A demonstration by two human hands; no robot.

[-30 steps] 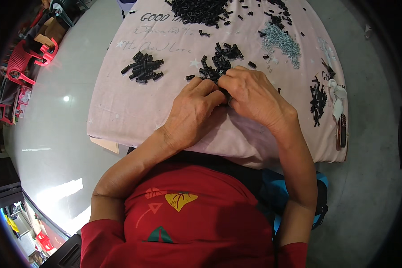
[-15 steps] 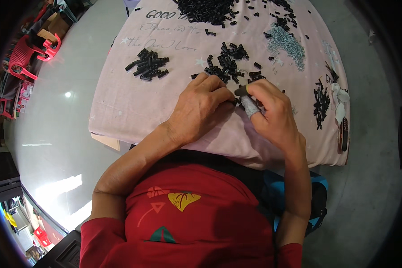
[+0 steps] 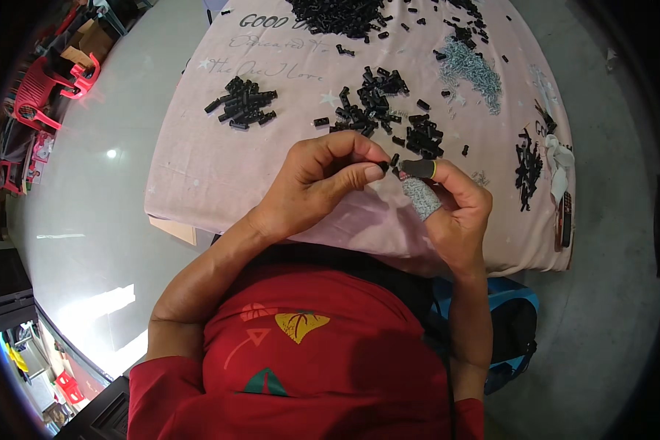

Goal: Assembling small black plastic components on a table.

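Note:
Over the near part of the cloth-covered table, my left hand pinches a small black plastic piece between thumb and forefinger. Facing it, my right hand closes its thumb and forefinger on another small black piece. A dark cover sits on the right forefinger and a grey wrap on the thumb. Whether the two pieces touch is too small to tell. Just beyond the fingers lie a loose heap of black cylindrical parts and a smaller cluster.
A neat group of black parts lies at left, a large black pile at the far edge. Silver screw-like pieces spread at far right. Thin black parts and a white cloth rest by the right edge.
My left hand has turned, showing its thumb, and sits slightly lower. My right hand has shifted a little right and down, uncovering the small cluster of black parts behind it.

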